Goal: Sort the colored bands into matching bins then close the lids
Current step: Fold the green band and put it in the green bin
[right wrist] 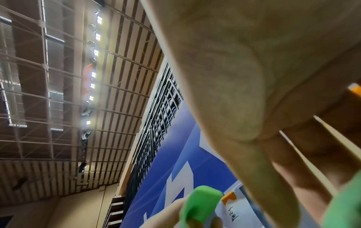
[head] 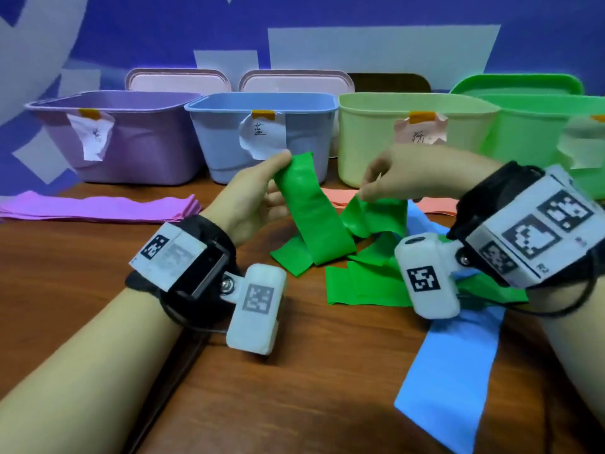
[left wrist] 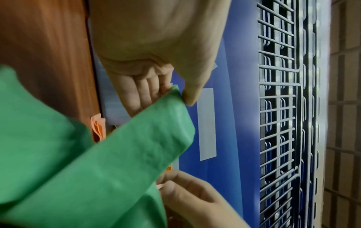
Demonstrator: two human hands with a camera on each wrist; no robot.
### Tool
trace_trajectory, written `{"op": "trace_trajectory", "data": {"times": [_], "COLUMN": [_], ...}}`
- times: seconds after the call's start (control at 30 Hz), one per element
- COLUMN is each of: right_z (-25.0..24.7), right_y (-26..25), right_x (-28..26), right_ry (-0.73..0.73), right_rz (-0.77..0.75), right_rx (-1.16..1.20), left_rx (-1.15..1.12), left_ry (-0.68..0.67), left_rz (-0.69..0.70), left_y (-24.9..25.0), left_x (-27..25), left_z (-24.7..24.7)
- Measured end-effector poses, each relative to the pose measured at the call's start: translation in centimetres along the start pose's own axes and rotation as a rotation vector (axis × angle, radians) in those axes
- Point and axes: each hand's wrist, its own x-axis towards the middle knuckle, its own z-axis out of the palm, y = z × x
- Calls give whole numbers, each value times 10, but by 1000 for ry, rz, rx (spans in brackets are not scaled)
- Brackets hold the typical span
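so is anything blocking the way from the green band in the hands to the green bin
Nothing visible does. The green band is held up by the left hand and right hand; the green bin stands open at far right, its lid propped behind.

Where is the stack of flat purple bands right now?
In the head view, the stack of flat purple bands lies on the wooden table at far left, just in front of the purple plastic bin, untouched by either hand.

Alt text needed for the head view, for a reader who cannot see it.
Two bare hands lift green bands from a pile on a wooden table: the left hand pinches one band's top end, the right hand pinches another. Behind stand open purple, blue, pale green and green bins.
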Motion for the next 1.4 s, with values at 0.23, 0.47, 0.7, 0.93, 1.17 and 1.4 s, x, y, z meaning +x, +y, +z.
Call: {"op": "trace_trajectory", "data": {"times": [0.23,0.47,0.7,0.93,1.17,1.4], "right_z": [3,18,18,17,15,10], "right_y": [17,10,19,38,36,24], "right_x": [1,1,0,2,1,-4], "right_ry": [21,12,-358,-342,-320,-268], "right_rz": [39,-223,-126,55,95,-32], "right_rx": [-93,-73,-193,-109,-180,-130], "left_rx": [-72,-85,-73,-59,-3,57], "left_ry": [77,50,31,111,82,36], "left_rz": [-11,-97,-91,-99,-159,-178], "left_y": [-4,-12,-8,-10,-13,-14], "left_x": [-2,0,-5,-5,-8,-11], "left_z": [6,3,6,6,10,13]}}
